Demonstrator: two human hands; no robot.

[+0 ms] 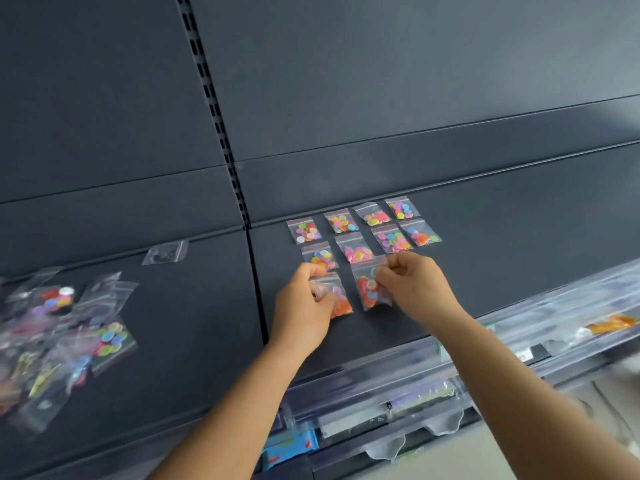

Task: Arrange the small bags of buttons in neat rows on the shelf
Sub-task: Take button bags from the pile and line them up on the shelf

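Kid: While both hands are up on the shelf (485,237), what does the left hand (304,306) do?

Friend: Its fingers curl down onto a bag (337,299) with orange buttons. The thumb and fingers pinch the bag's left side. Part of the bag hides under the hand.

Kid: And the right hand (412,285)?

Friend: Its fingers are bent close together. They pinch the top right corner of the next bag (369,289). That bag has red and blue buttons in it and lies flat, just left of those fingers.

Kid: Do the two bags touch?

Friend: No, they lie side by side with a thin gap between them, and both sit between the two hands.

Kid: What is past the fingertips?

Friend: Two rows of bags. The near row (367,245) has four bags and starts just above the knuckles. Its right bags touch the top of the right hand. The far row (356,218) has four more, close to the back wall (381,81).

Kid: What is far to the left of the left hand?

Friend: A messy pile of bags (65,327), blurry, well apart from the rows. One small clear bag (165,252) lies alone behind the pile.

Kid: And under the arms?

Friend: Clear bins (381,386) on a lower shelf. I cannot tell what is in them.
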